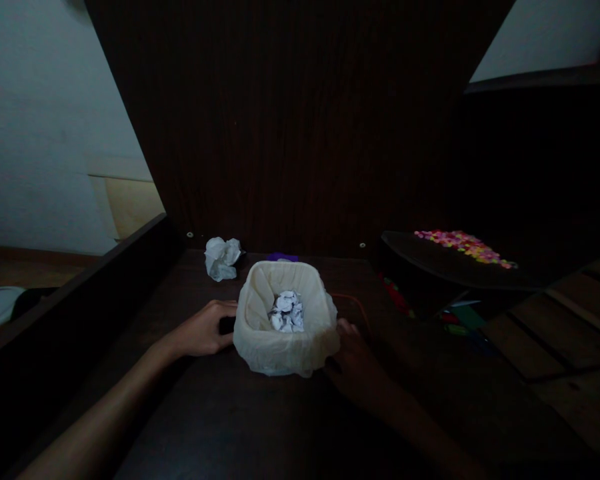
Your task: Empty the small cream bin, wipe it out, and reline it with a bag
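Note:
A small bin lined with a white plastic bag [260, 347] stands on the dark wooden surface, with crumpled white paper [287, 312] inside it. My left hand [205, 328] is curled against the bin's left side, fingers closed on it. On the bin's right side, my right hand [353, 357] presses against the liner in shadow; its fingers are partly hidden. A crumpled white plastic bag [221, 257] lies behind the bin to the left.
A dark wooden panel [300, 120] rises behind the surface. A dark tray [430, 260] at the right carries several small colourful pieces [463, 244]. An orange cord [355, 303] runs beside the bin. A purple object [282, 257] peeks out behind it.

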A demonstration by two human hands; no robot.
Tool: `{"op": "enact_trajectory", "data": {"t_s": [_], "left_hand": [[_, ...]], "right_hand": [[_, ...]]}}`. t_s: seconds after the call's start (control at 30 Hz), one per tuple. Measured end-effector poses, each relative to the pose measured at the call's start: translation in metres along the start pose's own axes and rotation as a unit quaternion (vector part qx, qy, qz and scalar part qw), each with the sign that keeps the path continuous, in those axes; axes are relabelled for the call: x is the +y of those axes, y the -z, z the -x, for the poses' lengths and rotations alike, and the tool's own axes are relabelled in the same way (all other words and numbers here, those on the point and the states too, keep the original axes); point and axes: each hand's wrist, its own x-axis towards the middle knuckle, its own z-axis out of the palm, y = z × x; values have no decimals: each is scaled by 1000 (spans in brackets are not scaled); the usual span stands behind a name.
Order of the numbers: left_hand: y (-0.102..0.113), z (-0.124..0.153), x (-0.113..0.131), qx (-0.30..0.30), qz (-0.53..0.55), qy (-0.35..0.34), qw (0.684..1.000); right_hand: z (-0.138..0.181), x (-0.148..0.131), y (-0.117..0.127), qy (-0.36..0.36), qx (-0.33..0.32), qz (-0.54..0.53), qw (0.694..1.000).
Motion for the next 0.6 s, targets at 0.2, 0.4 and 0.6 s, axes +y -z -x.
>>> {"op": "enact_trajectory", "data": {"t_s": [0.2, 0.4, 0.6], "left_hand": [[5, 1, 8, 16, 71, 42, 996], [7, 7, 22, 35, 108, 69, 991], [2, 15, 29, 55, 122, 64, 989]], "right_hand": [[-6, 0, 21, -1, 28, -27, 999], [-8, -1, 17, -12, 2, -29, 1000], [-12, 6, -5, 27, 14, -30, 999]]}}
